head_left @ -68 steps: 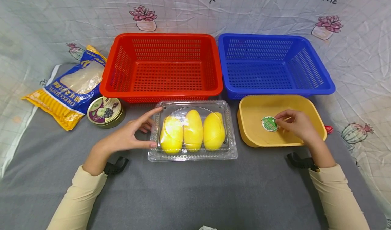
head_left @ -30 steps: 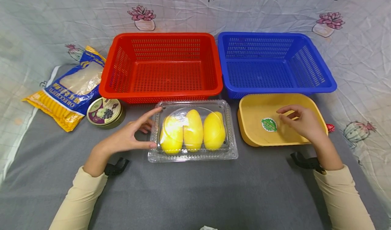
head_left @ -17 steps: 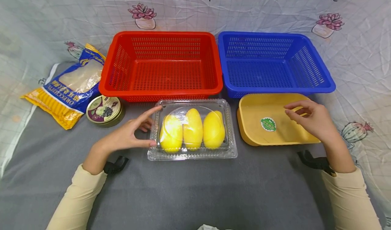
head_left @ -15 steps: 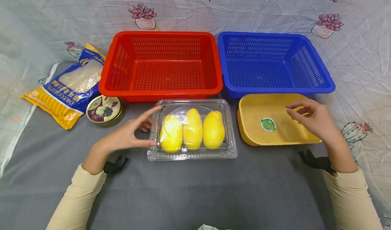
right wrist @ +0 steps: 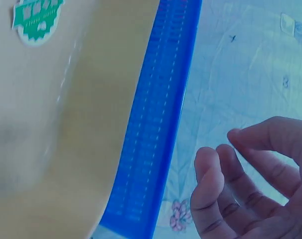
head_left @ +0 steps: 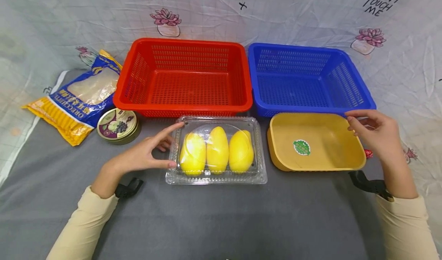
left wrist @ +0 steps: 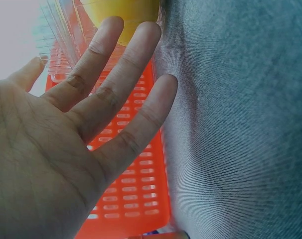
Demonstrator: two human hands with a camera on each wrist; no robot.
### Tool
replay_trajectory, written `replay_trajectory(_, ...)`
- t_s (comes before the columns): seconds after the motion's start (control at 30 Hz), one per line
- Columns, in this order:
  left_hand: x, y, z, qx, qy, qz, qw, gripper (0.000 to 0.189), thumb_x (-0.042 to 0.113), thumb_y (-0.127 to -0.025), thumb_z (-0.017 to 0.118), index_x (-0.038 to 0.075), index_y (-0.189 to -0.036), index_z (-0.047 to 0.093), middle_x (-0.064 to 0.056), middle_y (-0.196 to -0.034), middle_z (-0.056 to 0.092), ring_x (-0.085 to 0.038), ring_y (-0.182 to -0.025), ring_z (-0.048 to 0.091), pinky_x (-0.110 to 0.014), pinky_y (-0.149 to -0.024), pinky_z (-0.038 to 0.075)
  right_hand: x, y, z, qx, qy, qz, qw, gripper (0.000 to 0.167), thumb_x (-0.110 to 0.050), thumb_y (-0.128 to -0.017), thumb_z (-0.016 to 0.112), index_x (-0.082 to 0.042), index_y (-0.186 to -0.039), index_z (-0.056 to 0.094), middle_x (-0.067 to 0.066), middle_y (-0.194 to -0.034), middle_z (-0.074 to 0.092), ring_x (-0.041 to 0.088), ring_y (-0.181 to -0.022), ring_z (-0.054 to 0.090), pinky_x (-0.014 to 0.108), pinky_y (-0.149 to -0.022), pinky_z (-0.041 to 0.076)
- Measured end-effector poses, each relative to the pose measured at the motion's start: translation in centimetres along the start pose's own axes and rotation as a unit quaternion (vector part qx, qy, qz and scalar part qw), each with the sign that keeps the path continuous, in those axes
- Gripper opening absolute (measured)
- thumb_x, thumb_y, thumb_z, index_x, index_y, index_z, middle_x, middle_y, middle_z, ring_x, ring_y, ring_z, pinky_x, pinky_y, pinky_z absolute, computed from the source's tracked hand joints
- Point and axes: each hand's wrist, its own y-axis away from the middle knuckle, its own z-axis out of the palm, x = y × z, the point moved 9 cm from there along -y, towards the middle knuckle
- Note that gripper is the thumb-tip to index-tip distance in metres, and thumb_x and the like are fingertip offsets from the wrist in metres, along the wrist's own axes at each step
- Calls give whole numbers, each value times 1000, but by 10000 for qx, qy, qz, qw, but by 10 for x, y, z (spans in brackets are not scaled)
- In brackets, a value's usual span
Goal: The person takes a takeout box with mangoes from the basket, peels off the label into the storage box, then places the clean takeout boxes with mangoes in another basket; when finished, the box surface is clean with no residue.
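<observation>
A clear plastic clamshell box [head_left: 260, 175] with three yellow mangoes [head_left: 217, 150] in it sits at the middle of the table. My left hand [head_left: 148, 150] is at its left side, thumb and index fingertips right at the edge; the left wrist view shows the other fingers [left wrist: 113, 87] extended and spread. At the right stands a yellow plastic tub [head_left: 319, 167], with a green-and-white sticker [head_left: 302, 147] on its floor. My right hand [head_left: 378, 135] hovers over the tub's far right corner. Its fingers are loosely bent around nothing, as the right wrist view shows.
Behind the box and tub stand a red basket [head_left: 190, 108] and a blue basket [head_left: 310, 109]. To the left lie an orecchiette pasta bag [head_left: 77, 95] and a round tin [head_left: 119, 125] with grapes on its lid. A small red wrapper [head_left: 368, 153] peeks out right of the tub.
My right hand has moved from beside the sticker, rightward across the tub to its far right corner. The left hand stays at the box, which has not moved.
</observation>
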Motion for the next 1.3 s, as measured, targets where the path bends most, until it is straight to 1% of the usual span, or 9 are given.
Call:
replay_trajectory(0.1,1,0,-1,-1,5,63,10000,99,24,-81,80,26,-157,18,-5,-113,61,-18,-102,61,-40,-87,53,10,-4,-5,-29,47,187,9998,17,-11,-94,64,-7,-109,71,-24,-85,65,-4,-63,62,8,-59,48)
replay_trajectory(0.33,-1,-1,-3,45,-35,-30,10000,100,23,-80,81,29,-156,18,-3,-113,60,-17,-102,61,-37,-88,53,33,-20,-17,-19,-282,605,9978,16,-15,-94,65,-28,-100,72,-22,-75,67,-2,-57,61,10,-56,48)
replay_trajectory(0.47,-1,0,-1,39,-18,-63,10000,99,25,-80,81,30,-156,18,-3,-115,60,-17,-102,61,-38,-88,53,45,-22,-23,37,-471,815,9956,21,-12,-93,65,-32,-96,72,-23,-72,67,1,-53,60,11,-56,48)
replay_trajectory(0.67,-2,1,1,38,36,-116,9999,99,25,-79,81,32,-156,18,-4,-117,58,-17,-103,60,-39,-88,53,64,-26,-29,-57,-671,1078,9919,22,-12,-93,65,-33,-92,72,-23,-77,66,1,-55,63,13,-54,49)
replay_trajectory(0.8,-2,1,2,31,57,-134,9999,99,25,-79,81,33,-156,18,-4,-118,58,-17,-104,60,-39,-89,52,76,-31,-33,-42,-474,1294,9904,21,-18,-93,66,-38,-87,68,-25,-76,63,-1,-55,62,14,-52,50)
replay_trajectory(0.9,-2,1,2,41,76,-113,9999,99,25,-79,81,33,-156,19,-4,-118,58,-18,-105,60,-39,-89,52,79,-34,-37,113,-391,1295,9907,22,-19,-92,67,-39,-83,66,-26,-73,62,-2,-54,62,12,-53,49)
replay_trajectory(1.0,-1,1,1,70,137,-68,9999,99,23,-79,82,31,-155,20,-3,-117,58,-18,-104,60,-39,-88,53,81,-37,-41,239,-580,1223,9905,25,-14,-90,69,-36,-80,67,-24,-69,63,-2,-53,63,11,-53,49)
replay_trajectory(1.17,0,1,0,141,284,-16,9995,98,20,-77,84,28,-154,24,-3,-112,58,-17,-99,60,-33,-74,53,88,-40,-45,254,-721,1360,9878,25,-14,-89,70,-35,-76,69,-23,-65,64,-1,-52,63,9,-54,48)
replay_trajectory(1.3,3,0,-2,111,427,12,9990,97,17,-77,83,27,-154,25,-4,-107,56,-16,-90,59,-28,-58,46,97,-43,-44,28,-828,1625,9832,21,-16,-88,71,-35,-78,68,-20,-67,64,-1,-55,65,8,-57,49)
